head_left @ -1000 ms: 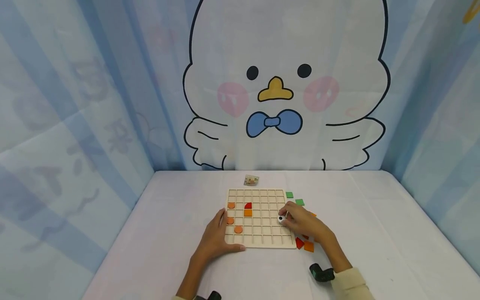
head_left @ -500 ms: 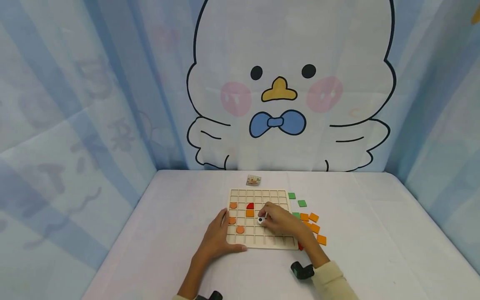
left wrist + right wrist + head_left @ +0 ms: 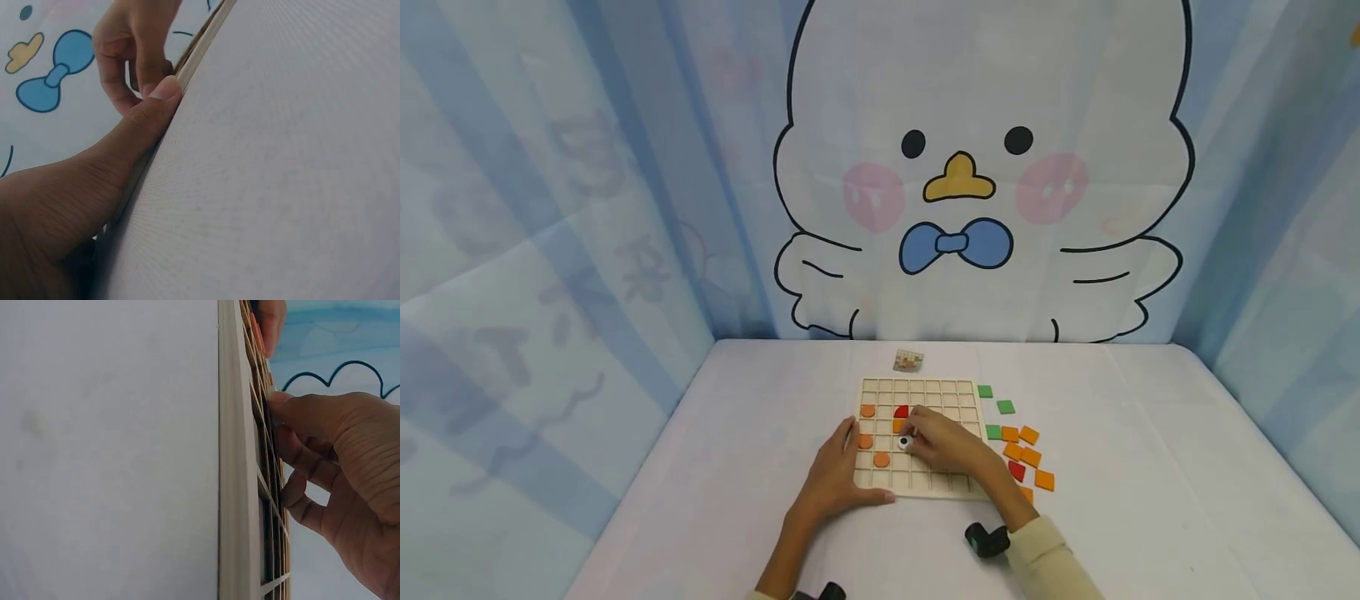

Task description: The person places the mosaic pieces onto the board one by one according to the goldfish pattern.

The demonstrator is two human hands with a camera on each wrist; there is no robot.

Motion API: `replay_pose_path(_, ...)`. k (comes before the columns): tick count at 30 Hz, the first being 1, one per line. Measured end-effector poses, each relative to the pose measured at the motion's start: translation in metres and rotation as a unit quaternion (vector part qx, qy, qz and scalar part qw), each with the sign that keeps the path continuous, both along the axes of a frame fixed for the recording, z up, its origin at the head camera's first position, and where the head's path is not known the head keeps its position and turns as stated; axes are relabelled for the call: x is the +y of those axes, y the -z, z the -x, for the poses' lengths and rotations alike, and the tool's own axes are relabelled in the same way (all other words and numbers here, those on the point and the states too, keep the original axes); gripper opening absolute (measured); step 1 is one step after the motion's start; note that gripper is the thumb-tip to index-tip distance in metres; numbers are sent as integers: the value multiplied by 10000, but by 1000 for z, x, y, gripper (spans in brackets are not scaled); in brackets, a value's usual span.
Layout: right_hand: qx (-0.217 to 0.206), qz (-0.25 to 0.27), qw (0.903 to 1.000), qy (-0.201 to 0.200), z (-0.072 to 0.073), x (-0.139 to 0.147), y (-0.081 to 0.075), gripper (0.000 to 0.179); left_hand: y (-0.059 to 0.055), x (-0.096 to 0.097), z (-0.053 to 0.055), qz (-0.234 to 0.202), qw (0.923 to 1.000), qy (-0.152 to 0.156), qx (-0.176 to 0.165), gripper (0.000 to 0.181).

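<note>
A pale wooden grid board point(image 3: 951, 389) lies on the table. My left hand point(image 3: 833, 479) rests at its front left corner, straight fingers along the left side and thumb point(image 3: 165, 89) along the front edge. With thumb and fingers my right hand point(image 3: 942, 440) pinches a small white round piece with a black dot point(image 3: 905, 442), over the board just below an orange square point(image 3: 898, 426). A red rounded piece point(image 3: 901, 412) sits above that square. Orange discs point(image 3: 882, 459) lie in cells on the left. In the right wrist view, my right hand point(image 3: 350, 456) hides most of the piece.
Loose orange squares point(image 3: 1044, 481), green squares point(image 3: 1006, 407) and a red piece point(image 3: 1017, 471) lie right of the board. A small patterned card or packet point(image 3: 908, 360) lies behind it. A printed curtain point(image 3: 955, 300) stands at the table's back edge.
My right hand has carried the white round piece leftward across the board, from its right side to below the orange square. My left hand has stayed at the corner.
</note>
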State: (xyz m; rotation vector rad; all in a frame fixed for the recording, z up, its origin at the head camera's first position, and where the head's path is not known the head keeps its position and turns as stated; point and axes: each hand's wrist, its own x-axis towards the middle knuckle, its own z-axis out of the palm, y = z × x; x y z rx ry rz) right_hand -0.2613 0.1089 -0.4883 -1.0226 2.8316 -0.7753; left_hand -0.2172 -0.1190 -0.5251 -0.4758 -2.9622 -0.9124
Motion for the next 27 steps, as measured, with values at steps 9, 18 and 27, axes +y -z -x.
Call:
replay_pose_path(9, -4, -170, 9998, -42, -3, -4, 1, 19, 2, 0, -2, 4, 10000, 18, -76, 135)
replay_pose_path(18, 84, -157, 9998, -32, 0, -4, 0, 18, -1, 1, -1, -1, 10000, 6, -4, 135)
replay_pose_path(27, 95, -59, 9999, -105, 1, -4, 2, 18, -2, 1, -1, 7, 10000, -8, -26, 135)
